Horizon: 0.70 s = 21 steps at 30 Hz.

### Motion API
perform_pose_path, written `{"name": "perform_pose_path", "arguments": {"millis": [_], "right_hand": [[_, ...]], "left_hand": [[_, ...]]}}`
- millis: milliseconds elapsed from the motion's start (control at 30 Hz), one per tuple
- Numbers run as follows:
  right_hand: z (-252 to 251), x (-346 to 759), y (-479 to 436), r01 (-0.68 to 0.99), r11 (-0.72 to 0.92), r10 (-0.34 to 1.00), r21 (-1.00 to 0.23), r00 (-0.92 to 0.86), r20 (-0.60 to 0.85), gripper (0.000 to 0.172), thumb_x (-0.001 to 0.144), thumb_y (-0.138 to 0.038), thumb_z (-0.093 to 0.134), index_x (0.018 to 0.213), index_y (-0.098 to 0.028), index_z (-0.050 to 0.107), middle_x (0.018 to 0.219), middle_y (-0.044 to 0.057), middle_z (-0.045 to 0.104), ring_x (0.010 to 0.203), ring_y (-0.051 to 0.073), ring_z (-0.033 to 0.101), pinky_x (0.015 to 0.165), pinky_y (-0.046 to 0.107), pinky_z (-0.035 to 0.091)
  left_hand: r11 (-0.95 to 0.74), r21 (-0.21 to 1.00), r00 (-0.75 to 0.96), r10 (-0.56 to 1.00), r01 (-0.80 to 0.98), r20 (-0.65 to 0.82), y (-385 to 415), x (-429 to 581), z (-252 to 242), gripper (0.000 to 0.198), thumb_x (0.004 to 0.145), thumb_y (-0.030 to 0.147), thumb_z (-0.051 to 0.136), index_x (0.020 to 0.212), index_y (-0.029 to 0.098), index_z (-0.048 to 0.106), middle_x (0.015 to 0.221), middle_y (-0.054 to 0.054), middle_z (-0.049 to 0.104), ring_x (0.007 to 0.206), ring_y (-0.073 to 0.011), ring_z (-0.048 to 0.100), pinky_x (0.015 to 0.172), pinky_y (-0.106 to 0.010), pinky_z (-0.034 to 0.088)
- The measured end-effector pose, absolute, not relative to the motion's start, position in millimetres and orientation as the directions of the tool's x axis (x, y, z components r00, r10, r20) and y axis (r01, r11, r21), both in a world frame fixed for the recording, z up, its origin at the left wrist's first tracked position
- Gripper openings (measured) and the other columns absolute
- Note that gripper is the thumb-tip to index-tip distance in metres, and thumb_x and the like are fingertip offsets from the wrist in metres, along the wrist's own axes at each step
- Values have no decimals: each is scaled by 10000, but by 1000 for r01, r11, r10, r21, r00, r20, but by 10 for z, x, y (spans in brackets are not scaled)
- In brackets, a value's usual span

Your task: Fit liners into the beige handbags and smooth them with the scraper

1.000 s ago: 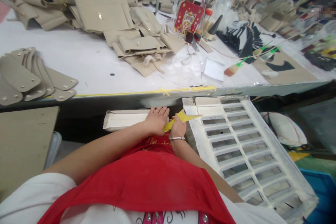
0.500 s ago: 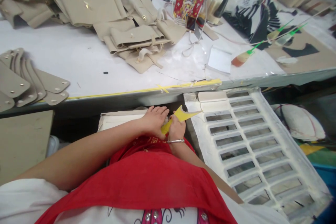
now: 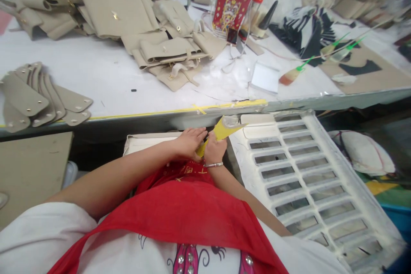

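A yellow folded piece (image 3: 224, 129), like stiff paper or sheet, slants up from my lap with its grey, glossy upper end toward the table edge. My right hand (image 3: 215, 149), with a bracelet at the wrist, is closed round its middle. Over the lower end lies my left hand (image 3: 190, 143), fingers together and bent toward the right hand, the thumb beneath. The lower end is partly hidden between the two hands. Just behind the left hand is a white box (image 3: 143, 142), and a red apron (image 3: 192, 209) covers my front.
On the white table (image 3: 109, 72) lie beige bag pieces (image 3: 118, 13), beige straps with studs (image 3: 28, 94), a red printed box (image 3: 231, 8) and glue bottles (image 3: 293, 73). A white slatted rack (image 3: 302, 171) stands at my right, a beige board (image 3: 32, 175) at my left.
My hands and the yellow piece have risen slightly and the piece has turned, so its grey end now shows. The view has shifted a little to the left.
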State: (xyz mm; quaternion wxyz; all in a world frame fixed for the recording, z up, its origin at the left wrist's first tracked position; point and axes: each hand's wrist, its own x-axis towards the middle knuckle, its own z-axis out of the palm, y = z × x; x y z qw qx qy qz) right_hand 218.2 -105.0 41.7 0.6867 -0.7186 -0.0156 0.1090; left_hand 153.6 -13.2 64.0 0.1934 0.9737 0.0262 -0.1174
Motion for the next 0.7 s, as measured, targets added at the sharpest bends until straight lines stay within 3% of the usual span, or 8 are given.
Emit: {"name": "perform_pose_path", "arguments": {"millis": [100,167,333,533,700], "right_hand": [[458,2210,-1042,-195,23,266,-981,947,-182,24,707,-169,509,727,-174,498,529,-44,543,483,100,518,498,218,441],[486,2247,-1048,-290,118,283,-950,926,-248,110,699,-166,484,808,-176,499,459,-89,477,386,88,464,420,213,420],[497,2259,-1053,-379,350,276,-857,916,-292,275,653,-150,499,925,-184,476,508,-115,474,344,58,410,352,190,381],[296,2183,-1001,-301,230,282,-925,931,-232,229,702,-181,493,929,-171,460,418,-143,386,305,63,379,332,182,344],[214,2236,-960,-231,106,265,-967,944,-196,112,719,-170,510,823,-176,468,454,-109,462,320,64,415,324,173,321]], "left_hand": [[-918,382,966,6,107,-257,-90,1374,707,1028,575,491,681,1391,80,210,1459,-194,239,1318,-297,274,1075,-375,220],[-917,370,964,48,146,-262,-62,1255,727,995,601,485,667,1387,84,207,1451,-196,256,1314,-287,288,1072,-365,222],[-916,338,962,140,217,-236,-45,1141,702,809,709,510,561,1364,136,267,1425,-166,327,1291,-271,337,1061,-372,239],[-909,345,961,162,234,-225,-70,1199,732,735,725,514,528,1328,138,340,1375,-151,410,1227,-269,420,1002,-350,328],[-892,356,953,214,280,-213,-86,1236,703,669,703,476,529,1284,174,391,1333,-121,464,1190,-277,455,978,-374,353]]}}
